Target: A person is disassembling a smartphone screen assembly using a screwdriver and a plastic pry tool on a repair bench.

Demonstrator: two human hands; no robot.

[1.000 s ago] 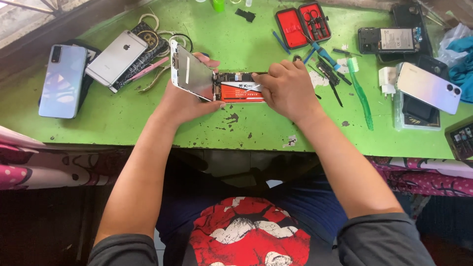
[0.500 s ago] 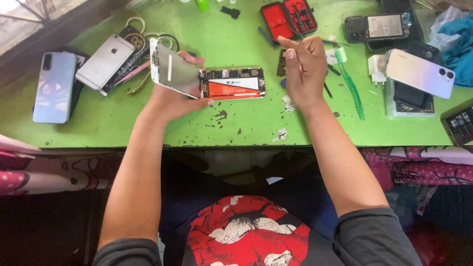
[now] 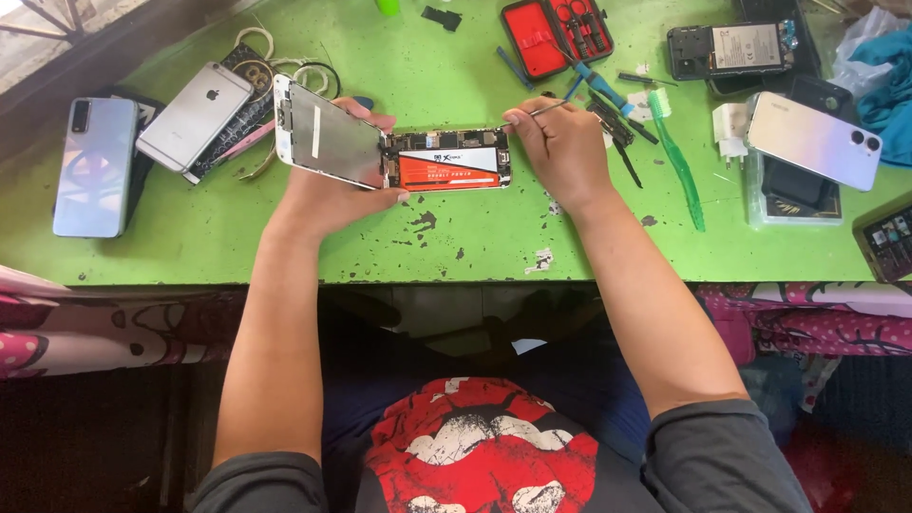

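The opened phone [image 3: 446,160] lies flat near the middle of the green table [image 3: 285,247], its orange-and-white battery showing. Its lifted screen panel [image 3: 328,133] tilts up off the left end, gripped by the left hand [image 3: 332,190] — fingers curled behind it, thumb along its lower edge. The right hand [image 3: 565,142] rests at the phone's right end, fingers pinched on thin metal tweezers [image 3: 537,112] whose tip points at the phone's top corner. Just beyond lie screwdrivers [image 3: 608,119], a green toothbrush [image 3: 679,161] and a red tool case [image 3: 556,36]. Farther left sit a silver phone [image 3: 195,114] and a pale blue phone [image 3: 93,166]; farther right, a pearly phone [image 3: 812,140]. The paint is chipped and scuffed.
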